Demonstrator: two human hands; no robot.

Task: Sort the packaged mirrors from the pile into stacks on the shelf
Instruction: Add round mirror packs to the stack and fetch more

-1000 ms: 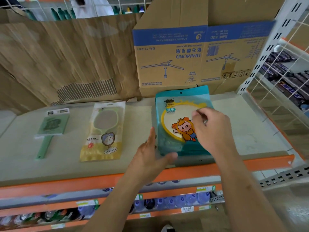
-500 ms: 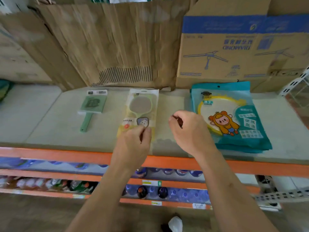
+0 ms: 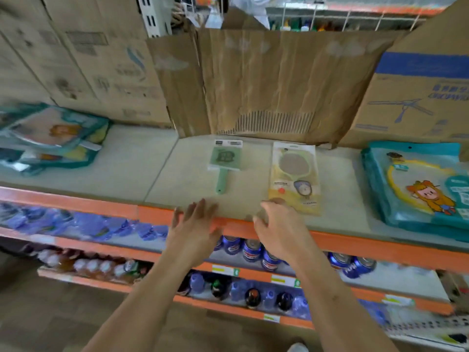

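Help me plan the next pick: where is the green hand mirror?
In the head view, the green hand mirror lies flat on the shelf, just left of the yellow packaged mirror and beyond the left hand.

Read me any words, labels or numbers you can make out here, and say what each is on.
No text can be read; the picture is blurred.
Fan box: blue print, blurred.
Green mirror: header label too small.
Yellow mirror pack: print too small.
Teal mirror packs: blurred.
Cans, price tags: blurred.
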